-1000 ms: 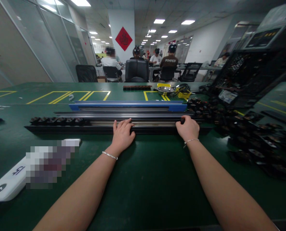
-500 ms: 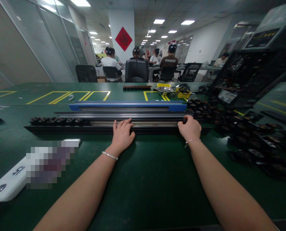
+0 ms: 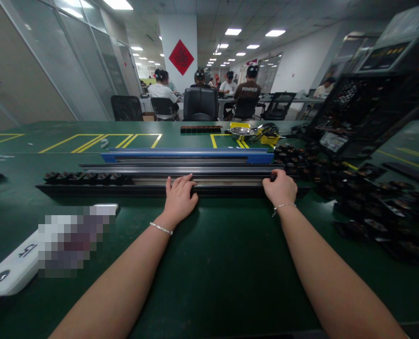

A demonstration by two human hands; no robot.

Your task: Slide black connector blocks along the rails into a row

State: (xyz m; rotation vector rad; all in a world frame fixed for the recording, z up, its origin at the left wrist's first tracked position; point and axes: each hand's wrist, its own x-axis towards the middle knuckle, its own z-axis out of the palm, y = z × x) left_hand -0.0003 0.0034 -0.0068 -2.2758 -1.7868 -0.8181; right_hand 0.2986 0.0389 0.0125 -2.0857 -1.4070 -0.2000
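A long black rail (image 3: 227,191) lies crosswise before me, with a metal channel along it. On the rail's left part sits a row of several small black parts (image 3: 85,178). My left hand (image 3: 181,200) rests on the middle of the rail, fingers spread and holding nothing. Near the right end, my right hand (image 3: 282,189) is closed on a small black part (image 3: 273,177), mostly hidden by the fingers. Behind the rail are another dark rail (image 3: 153,168) and a blue rail (image 3: 195,157).
Loose black parts (image 3: 368,202) are heaped to the right, below a tilted black case (image 3: 358,106). A white device (image 3: 19,259) lies at the left front. Further back are a metal bowl (image 3: 242,132) and a filled black strip (image 3: 200,129). Several people sit at far desks.
My right hand has shifted slightly to the right along the rail, with the small black part in its fingers. My left hand has stayed in place.
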